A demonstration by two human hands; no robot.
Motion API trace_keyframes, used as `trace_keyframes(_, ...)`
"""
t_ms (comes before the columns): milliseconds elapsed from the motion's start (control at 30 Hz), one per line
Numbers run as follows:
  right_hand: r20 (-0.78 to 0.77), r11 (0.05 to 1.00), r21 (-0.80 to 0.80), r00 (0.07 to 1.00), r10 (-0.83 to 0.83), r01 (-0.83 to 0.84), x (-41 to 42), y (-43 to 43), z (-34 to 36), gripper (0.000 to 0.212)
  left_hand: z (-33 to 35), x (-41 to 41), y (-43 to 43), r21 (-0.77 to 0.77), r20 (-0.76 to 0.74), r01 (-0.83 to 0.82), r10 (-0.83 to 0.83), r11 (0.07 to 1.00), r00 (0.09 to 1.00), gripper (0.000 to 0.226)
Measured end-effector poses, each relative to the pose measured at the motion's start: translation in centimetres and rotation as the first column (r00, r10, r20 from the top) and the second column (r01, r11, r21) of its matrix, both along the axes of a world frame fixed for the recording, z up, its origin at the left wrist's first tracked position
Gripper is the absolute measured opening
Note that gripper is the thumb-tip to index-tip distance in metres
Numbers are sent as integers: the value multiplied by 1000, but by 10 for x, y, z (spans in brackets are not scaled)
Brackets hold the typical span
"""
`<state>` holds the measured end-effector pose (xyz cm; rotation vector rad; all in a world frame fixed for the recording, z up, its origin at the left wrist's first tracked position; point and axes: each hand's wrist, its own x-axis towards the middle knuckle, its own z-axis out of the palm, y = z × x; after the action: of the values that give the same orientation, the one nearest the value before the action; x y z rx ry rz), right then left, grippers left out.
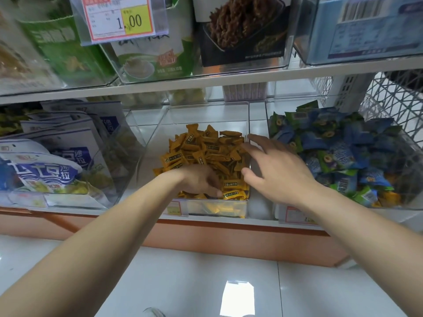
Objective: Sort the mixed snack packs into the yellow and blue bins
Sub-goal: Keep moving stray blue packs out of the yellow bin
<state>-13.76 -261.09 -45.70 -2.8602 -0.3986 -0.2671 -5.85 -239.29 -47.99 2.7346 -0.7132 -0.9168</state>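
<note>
A clear bin (pixel 217 208) in the middle of the lower shelf holds a heap of small yellow snack packs (pixel 206 149). To its right, a second clear bin (pixel 270 106) is piled with blue and green packs (pixel 332 143), and a yellow pack (pixel 389 199) lies among them at the front right. My left hand (pixel 199 179) reaches into the yellow bin, its fingers bent down into the packs near the front wall. Whether it grips one is hidden. My right hand (pixel 279 172) hovers with fingers spread over the wall between the two bins, holding nothing.
Large white and blue snack bags (pixel 45 170) fill a clear bin on the left. Above, an upper shelf (pixel 206 82) carries more boxes and a price tag (pixel 119 18). A white lattice basket (pixel 389 99) stands at the far right. White tiled floor lies below.
</note>
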Motion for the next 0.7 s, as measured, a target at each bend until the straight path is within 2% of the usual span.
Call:
trace_keyframes(100, -5, 1000, 5, 1000, 8, -8, 0, -1, 0, 60, 3, 1, -3, 42, 1, 36, -37, 998, 999, 32)
trace_keyframes(167, -10, 1000, 7, 1000, 10, -10, 0, -2, 1, 62, 5, 2, -3, 34, -25, 46, -45, 998, 999, 21)
trace_keyframes(233, -19, 1000, 7, 1000, 11, -11, 0, -3, 1, 62, 11, 0, 0, -55, -38, 12, -14, 998, 999, 10)
trace_keyframes(300, -25, 1000, 22, 1000, 14, -14, 0, -3, 3, 61, 23, -4, 7, -246, 25, -76, 85, 966, 996, 15)
trace_keyframes(367, 4, 998, 55, 1000, 23, -23, -1, -1, 7, 61, 38, -14, 11, -503, 88, -143, 216, 852, 972, 19)
trace_keyframes(467, 51, 984, 169, 998, 42, -50, -4, 6, 15, 62, 56, -30, 9, -773, -28, -229, 328, 592, 944, 12)
trace_keyframes(500, 33, 958, 279, 998, 55, -62, -6, 9, 18, 59, 58, -34, 7, -813, -74, -252, 336, 524, 939, 13)
trace_keyframes(567, 22, 840, 535, 995, 92, -90, -10, 16, 24, 47, 60, -42, -2, -858, -126, -277, 345, 433, 930, 26)
trace_keyframes(600, 46, 785, 612, 995, 90, -99, -11, 18, 27, 38, 61, -44, -6, -874, -160, -299, 354, 384, 921, 31)
trace_keyframes(667, 110, 746, 657, 993, 43, -105, -11, 13, 32, 23, 59, -45, -11, -888, -218, -344, 380, 305, 899, 28)
trace_keyframes(700, 132, 752, 651, 991, 20, -102, -11, 8, 33, 21, 56, -44, -10, -886, -184, -330, 408, 326, 895, 22)
